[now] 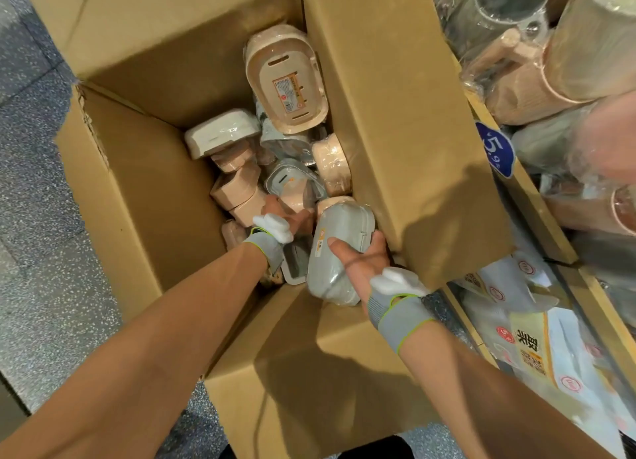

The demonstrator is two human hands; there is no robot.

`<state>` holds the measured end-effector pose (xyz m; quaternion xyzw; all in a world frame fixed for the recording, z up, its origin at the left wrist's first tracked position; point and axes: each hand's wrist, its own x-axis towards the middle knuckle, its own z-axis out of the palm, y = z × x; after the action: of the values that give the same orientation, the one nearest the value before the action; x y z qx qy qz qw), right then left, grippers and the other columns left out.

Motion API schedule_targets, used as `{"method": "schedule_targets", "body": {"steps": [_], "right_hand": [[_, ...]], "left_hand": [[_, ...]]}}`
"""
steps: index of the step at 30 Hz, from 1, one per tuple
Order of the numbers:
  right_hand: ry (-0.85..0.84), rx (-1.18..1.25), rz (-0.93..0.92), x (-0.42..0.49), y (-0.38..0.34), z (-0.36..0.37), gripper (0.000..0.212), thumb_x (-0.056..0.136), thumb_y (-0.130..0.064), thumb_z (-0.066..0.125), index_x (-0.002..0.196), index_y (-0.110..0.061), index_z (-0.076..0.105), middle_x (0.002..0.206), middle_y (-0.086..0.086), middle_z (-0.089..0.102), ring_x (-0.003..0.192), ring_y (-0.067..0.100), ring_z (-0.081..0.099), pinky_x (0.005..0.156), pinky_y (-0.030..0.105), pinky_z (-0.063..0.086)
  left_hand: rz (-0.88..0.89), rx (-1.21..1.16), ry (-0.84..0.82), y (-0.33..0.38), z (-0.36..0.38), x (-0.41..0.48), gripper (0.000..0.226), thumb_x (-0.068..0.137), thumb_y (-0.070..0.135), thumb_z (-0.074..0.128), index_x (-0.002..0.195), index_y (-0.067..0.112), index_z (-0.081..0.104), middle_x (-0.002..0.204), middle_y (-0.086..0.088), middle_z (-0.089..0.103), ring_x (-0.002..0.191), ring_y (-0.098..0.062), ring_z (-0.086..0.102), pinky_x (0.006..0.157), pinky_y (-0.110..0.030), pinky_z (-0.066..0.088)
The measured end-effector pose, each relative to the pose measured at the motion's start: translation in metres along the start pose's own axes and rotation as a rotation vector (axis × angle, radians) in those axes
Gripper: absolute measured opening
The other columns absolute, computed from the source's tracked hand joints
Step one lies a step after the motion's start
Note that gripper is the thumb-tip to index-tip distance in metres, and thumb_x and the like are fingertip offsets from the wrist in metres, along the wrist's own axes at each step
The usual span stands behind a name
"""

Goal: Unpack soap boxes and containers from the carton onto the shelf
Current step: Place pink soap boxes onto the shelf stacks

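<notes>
Carton (pixel 165 155) fills most of my feed, flaps open, with a loose pile of wrapped soap boxes at the bottom. Shelf (pixel 540 203) runs along the carton's right side and has wrapped stock on it. Big peach container (pixel 285 79) lies bottom-up at the carton's far end, label showing. Grey soap box (pixel 335 252) is at the carton's near right corner, clamped in the right hand (pixel 364 262): thumb across its top, fingers curled round its right edge. Left hand (pixel 285 224) reaches down mid-carton among the peach boxes (pixel 237 190). Its fingers are buried, so I can't tell its grip from here.
</notes>
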<state>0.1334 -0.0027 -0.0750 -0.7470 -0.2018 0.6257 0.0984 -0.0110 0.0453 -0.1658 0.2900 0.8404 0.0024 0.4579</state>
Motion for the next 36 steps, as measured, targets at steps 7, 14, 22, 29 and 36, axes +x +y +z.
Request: {"method": "schedule_targets", "body": {"steps": [7,14,22,29,36], "right_hand": [[0.005,0.011,0.008,0.001,-0.001,-0.001,0.078,0.083,-0.039,0.066,0.144,-0.025,0.020,0.138,0.000,0.045,0.124,0.025,0.046,0.101,0.033,0.036],[-0.017,-0.025,0.062,-0.003,-0.002,0.000,0.091,0.076,-0.054,0.066,0.148,-0.027,0.016,0.148,-0.001,0.037,0.129,0.028,0.042,0.108,0.043,0.036],[-0.006,-0.002,0.015,-0.067,-0.030,-0.003,0.100,0.060,-0.058,0.070,0.144,-0.021,0.029,0.141,0.004,0.047,0.124,0.030,0.048,0.103,0.046,0.042],[0.057,0.097,-0.012,-0.145,-0.060,-0.030,0.069,0.074,-0.036,0.075,0.131,-0.012,0.044,0.126,0.007,0.056,0.115,0.029,0.054,0.097,0.042,0.045],[0.060,0.249,-0.062,-0.254,-0.095,-0.079,0.076,0.070,-0.046,0.074,0.133,-0.020,0.041,0.127,0.002,0.056,0.113,0.026,0.055,0.099,0.047,0.045]], "left_hand": [[-0.013,0.053,-0.054,-0.005,0.004,0.011,0.071,0.081,0.035,0.067,0.135,0.002,0.036,0.126,-0.021,0.053,0.115,-0.037,0.053,0.083,-0.037,0.041],[-0.031,0.109,-0.058,-0.015,-0.015,0.008,0.027,0.090,0.030,0.058,0.095,0.014,0.037,0.088,-0.007,0.042,0.079,-0.022,0.040,0.078,-0.032,0.038],[-0.147,-0.089,-0.097,-0.029,-0.076,-0.052,0.037,0.088,0.036,0.058,0.111,0.009,0.045,0.107,-0.011,0.053,0.100,-0.030,0.055,0.093,-0.041,0.044],[-0.326,-0.389,-0.173,-0.025,-0.119,-0.137,0.017,0.090,0.015,0.054,0.093,0.003,0.042,0.068,-0.012,0.052,0.062,-0.025,0.052,0.072,-0.037,0.049],[-0.231,-0.469,-0.213,0.012,-0.167,-0.240,0.045,0.089,0.005,0.052,0.129,-0.001,0.036,0.069,-0.020,0.053,0.033,-0.018,0.046,0.045,-0.023,0.041]]}}
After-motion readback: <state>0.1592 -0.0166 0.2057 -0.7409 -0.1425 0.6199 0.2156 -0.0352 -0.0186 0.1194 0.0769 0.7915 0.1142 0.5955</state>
